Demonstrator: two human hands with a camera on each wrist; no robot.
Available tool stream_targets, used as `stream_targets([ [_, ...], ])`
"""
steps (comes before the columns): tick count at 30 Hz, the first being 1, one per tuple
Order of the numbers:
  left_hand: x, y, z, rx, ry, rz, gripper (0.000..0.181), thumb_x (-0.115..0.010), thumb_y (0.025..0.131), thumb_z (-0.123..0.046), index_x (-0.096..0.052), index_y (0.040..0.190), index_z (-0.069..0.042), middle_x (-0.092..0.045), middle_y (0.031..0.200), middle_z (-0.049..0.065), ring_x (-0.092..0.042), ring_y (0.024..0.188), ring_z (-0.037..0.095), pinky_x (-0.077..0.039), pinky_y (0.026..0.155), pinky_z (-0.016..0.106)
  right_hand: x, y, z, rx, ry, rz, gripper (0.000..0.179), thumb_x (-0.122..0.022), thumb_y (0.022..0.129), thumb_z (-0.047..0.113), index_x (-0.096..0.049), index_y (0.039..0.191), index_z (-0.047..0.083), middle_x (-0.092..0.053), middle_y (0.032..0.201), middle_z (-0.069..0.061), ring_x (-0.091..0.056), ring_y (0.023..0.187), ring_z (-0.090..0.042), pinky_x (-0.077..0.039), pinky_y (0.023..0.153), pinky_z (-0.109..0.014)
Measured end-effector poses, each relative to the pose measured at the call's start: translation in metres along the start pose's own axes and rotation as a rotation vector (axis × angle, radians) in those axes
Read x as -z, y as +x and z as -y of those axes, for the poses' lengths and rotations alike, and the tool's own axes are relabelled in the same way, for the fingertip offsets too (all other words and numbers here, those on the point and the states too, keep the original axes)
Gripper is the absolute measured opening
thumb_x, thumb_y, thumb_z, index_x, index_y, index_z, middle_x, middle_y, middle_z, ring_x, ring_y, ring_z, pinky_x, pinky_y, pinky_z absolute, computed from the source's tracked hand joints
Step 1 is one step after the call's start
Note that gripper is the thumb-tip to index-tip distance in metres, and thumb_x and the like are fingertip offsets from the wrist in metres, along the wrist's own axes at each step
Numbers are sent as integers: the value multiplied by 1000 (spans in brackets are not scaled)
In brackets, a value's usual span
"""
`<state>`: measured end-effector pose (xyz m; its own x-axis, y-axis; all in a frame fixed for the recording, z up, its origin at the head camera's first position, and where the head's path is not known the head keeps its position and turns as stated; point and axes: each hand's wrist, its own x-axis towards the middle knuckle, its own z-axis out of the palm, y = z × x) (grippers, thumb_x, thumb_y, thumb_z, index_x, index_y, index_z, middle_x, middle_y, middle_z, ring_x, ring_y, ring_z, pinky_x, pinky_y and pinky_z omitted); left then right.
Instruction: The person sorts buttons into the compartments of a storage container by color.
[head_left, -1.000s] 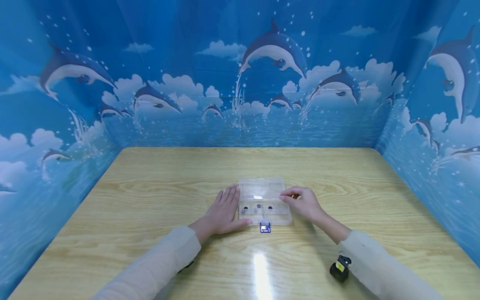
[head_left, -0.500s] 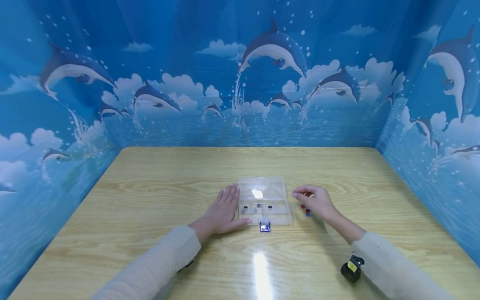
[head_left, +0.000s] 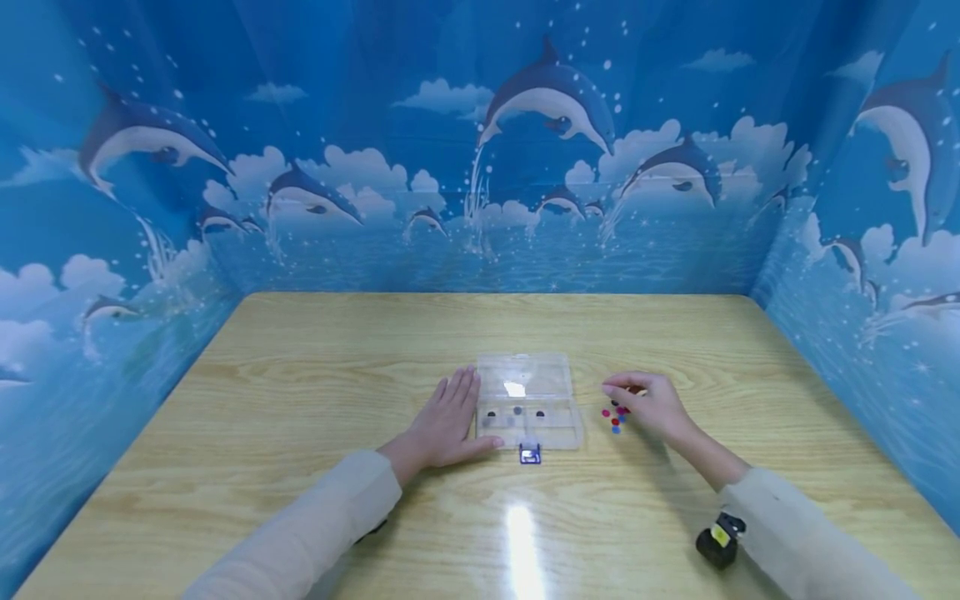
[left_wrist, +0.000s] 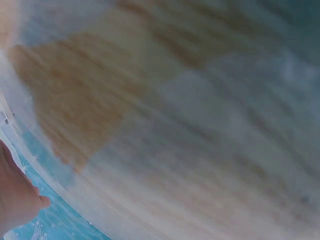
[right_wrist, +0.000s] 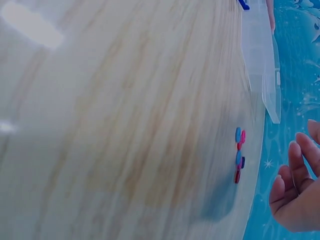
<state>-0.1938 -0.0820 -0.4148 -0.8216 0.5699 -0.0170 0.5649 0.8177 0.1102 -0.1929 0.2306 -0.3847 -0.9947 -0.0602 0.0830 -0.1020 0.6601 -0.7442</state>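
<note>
My left hand [head_left: 448, 421] lies flat on the table against the left side of an open clear plastic box [head_left: 562, 439], its thumb along the front edge. Small dark discs [head_left: 540, 414] sit in the box's compartments. Right of the box, my right hand [head_left: 647, 406] hovers over a little cluster of red, pink, blue and dark button-like discs [head_left: 616, 422]. Its fingers are loosely bent, thumb near the index finger. In the right wrist view nothing shows between those fingers [right_wrist: 296, 160], and the discs [right_wrist: 238, 159] lie apart from them on the table.
The box's clear lid [head_left: 525, 375] is folded back, away from the person. A blue latch [head_left: 530, 454] sticks out at the box's front. Wood-grain table [head_left: 360, 333] surrounds everything, with a blue dolphin curtain [head_left: 465, 250] behind it and at both sides.
My right hand has moved right from the box's right edge to above the discs, which have come into view. The left hand and box stay in place.
</note>
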Motion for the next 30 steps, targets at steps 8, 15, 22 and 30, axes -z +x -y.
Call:
stream_targets([
  [8,0,0,0,0,-4,-4,95,-39,88,-65,-9,146,5,-6,154,23,-9,144,35,-12,117,48,4,0,-7,-2,-3,-16,26,-62,88,19,-69,102,-3,-69,93,-14,-51,79,-7,-43,64,-19],
  [15,1,0,-1,4,-16,2,96,-40,88,-64,-9,146,5,-6,154,23,-8,144,35,-12,117,48,5,2,-11,-21,7,6,27,-62,89,18,-68,105,-2,-68,99,-16,-51,82,-10,-43,66,-19],
  [22,2,-1,-1,4,-23,0,95,-41,89,-63,-10,146,6,-6,154,23,-9,143,36,-12,117,49,5,4,-13,-64,48,24,31,-64,88,22,-67,109,-1,-67,101,-15,-51,84,-11,-43,65,-19],
  [30,1,0,-1,3,-28,1,95,-41,89,-62,-9,146,6,-5,154,23,-8,144,35,-12,117,49,7,8,-20,-84,75,70,37,-64,88,25,-65,113,-1,-66,106,-17,-52,79,-10,-45,63,-21],
])
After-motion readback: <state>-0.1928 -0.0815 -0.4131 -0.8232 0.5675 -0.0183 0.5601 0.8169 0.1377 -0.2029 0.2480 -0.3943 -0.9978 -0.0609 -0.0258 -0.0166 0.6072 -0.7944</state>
